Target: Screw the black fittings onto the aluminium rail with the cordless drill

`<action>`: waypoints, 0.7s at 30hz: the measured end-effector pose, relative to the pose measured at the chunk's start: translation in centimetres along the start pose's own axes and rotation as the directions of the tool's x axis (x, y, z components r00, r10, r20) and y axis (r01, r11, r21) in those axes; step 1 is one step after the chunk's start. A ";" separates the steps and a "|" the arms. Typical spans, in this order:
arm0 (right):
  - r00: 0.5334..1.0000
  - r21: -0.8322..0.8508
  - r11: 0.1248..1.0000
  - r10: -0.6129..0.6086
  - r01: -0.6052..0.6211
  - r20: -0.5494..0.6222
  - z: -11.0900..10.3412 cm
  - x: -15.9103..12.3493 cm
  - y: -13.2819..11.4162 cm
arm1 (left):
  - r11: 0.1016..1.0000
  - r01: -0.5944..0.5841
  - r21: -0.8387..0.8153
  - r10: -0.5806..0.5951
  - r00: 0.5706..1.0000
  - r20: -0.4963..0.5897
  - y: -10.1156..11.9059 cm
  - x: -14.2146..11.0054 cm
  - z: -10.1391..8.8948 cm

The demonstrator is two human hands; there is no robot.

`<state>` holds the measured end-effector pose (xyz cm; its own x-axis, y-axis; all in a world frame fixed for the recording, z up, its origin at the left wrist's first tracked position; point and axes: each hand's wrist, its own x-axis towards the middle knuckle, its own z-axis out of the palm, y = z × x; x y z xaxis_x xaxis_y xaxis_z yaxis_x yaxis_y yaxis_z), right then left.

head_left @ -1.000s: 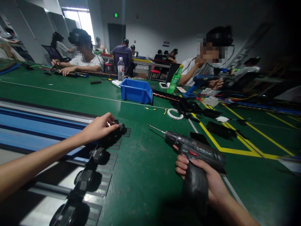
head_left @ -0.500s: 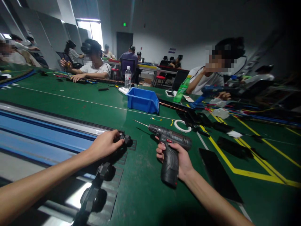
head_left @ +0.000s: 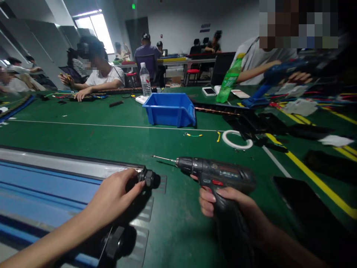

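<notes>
two bare hands work over a green surface (head_left: 178,234). left of centre, the left hand (head_left: 117,191) has its thumb and fingers closed on a black corner fitting (head_left: 150,178) at the end of a blue-and-silver panel (head_left: 47,182), which fills the lower left; whether it also pinches something small cannot be told. right of centre, the right hand (head_left: 245,208) grips a black power drill (head_left: 220,172), its bit (head_left: 164,159) pointing left, near the corner fitting but apart from it. two fittings in view, this one and a second black fitting (head_left: 115,242) below it, already sit along the panel's end; no driving seems under way, and what fastening is left cannot be told. compared with half a second ago, the drill looms larger, a third fitting has left the frame's lower edge, and the left hand stays put.
</notes>
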<state>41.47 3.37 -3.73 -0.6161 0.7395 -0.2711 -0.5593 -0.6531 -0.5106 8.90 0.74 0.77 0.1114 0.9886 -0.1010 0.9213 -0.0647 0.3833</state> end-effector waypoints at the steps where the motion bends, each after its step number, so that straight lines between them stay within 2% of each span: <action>1: 1.000 -0.012 1.000 0.014 -0.014 -0.006 0.1 -0.1 -0.2 | 1.000 0.006 -0.004 -0.006 1.000 0.006 0.0 0.1 0.1; 6: 0.999 -0.056 0.997 0.043 -0.043 -0.007 -0.1 -0.2 -0.8 | 0.999 0.029 -0.025 -0.029 0.999 0.023 -0.5 0.3 0.5; 13: 1.000 -0.173 0.985 0.026 -0.023 0.013 -0.2 -0.7 -0.5 | 0.998 0.051 -0.022 -0.050 0.999 0.012 -0.9 0.4 0.7; 21: 0.990 -0.219 0.969 0.128 -0.112 0.060 -0.5 -1.1 -0.7 | 0.999 0.039 -0.017 -0.038 0.999 0.012 -0.7 0.4 0.6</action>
<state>42.85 3.11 -3.49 -0.7147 0.6388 -0.2848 -0.3517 -0.6802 -0.6432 8.57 1.06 -0.10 0.0803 0.9887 -0.1266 0.9186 -0.0241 0.3944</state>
